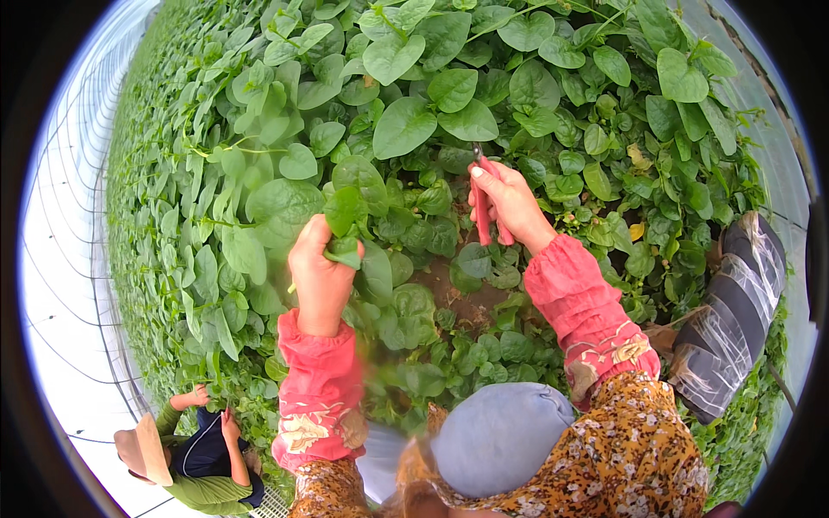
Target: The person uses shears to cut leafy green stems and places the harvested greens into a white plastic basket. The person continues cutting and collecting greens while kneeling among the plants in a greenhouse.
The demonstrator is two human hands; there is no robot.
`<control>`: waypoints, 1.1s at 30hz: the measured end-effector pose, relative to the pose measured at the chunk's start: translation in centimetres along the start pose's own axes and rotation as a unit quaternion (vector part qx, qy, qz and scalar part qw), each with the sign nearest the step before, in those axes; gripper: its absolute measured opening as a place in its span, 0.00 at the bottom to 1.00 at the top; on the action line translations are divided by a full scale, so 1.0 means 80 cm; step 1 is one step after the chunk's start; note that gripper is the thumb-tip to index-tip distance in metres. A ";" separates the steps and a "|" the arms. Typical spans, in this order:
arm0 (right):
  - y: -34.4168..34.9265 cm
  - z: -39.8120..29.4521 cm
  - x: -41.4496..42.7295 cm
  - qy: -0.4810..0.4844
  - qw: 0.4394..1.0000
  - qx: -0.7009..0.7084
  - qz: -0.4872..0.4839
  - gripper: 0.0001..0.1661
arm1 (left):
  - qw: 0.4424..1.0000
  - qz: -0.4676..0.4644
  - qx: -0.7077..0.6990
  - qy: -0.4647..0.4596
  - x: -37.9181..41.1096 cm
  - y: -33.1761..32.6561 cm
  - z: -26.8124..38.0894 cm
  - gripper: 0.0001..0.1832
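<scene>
My left hand [322, 272] is closed around a small bunch of cut green leaves [344, 210], with a pale stem end poking out below the fist. In my right hand [511, 204] are red-handled pruning snips [480, 197]. Their dark metal tip points away from me, and the leaf [469, 120] just beyond partly hides it. Whether the blades touch a stem I cannot tell. Dense heart-shaped leafy plants [407, 128] surround both hands. A patch of brown soil [465, 299] shows between them, nearer to my body.
A dark roll-shaped bundle wrapped in clear plastic [726, 317] lies among the plants at right. At lower left a person in a brown hat [144, 450] crouches in the foliage. White greenhouse film [65, 272] runs along the left. My bent knee [502, 440] is in front.
</scene>
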State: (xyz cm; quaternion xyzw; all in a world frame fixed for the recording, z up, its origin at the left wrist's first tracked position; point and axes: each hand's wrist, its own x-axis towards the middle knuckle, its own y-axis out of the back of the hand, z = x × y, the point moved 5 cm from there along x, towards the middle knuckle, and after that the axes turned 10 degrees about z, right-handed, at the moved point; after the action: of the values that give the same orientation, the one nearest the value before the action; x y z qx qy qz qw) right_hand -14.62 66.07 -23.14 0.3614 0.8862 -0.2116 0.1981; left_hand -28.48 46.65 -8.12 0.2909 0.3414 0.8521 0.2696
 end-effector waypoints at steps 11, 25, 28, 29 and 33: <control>-0.048 -0.041 0.000 0.002 0.975 -0.195 -0.105 0.21 | 0.890 -0.100 0.392 -0.211 0.101 -0.145 -0.025 0.39; -0.033 -0.010 0.047 -0.119 0.991 -0.002 -0.054 0.21 | 0.889 -0.038 0.400 -0.218 0.057 -0.157 -0.016 0.25; -0.017 0.008 0.038 -0.098 0.994 -0.004 -0.045 0.21 | 0.905 -0.038 0.362 -0.218 0.049 -0.150 -0.005 0.22; -0.012 0.013 0.036 -0.092 0.995 -0.023 -0.034 0.22 | 0.911 -0.036 0.361 -0.198 0.048 -0.153 -0.007 0.19; -0.022 0.019 0.031 -0.129 0.983 -0.061 -0.118 0.21 | 0.928 -0.052 0.342 -0.136 0.046 -0.143 -0.023 0.30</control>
State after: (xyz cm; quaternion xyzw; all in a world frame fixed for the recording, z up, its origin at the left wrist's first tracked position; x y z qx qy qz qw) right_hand -17.25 65.56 -25.25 0.2109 0.9008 -0.2238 0.3066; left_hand -29.26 55.40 -16.55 0.4601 0.5868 0.6208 0.2419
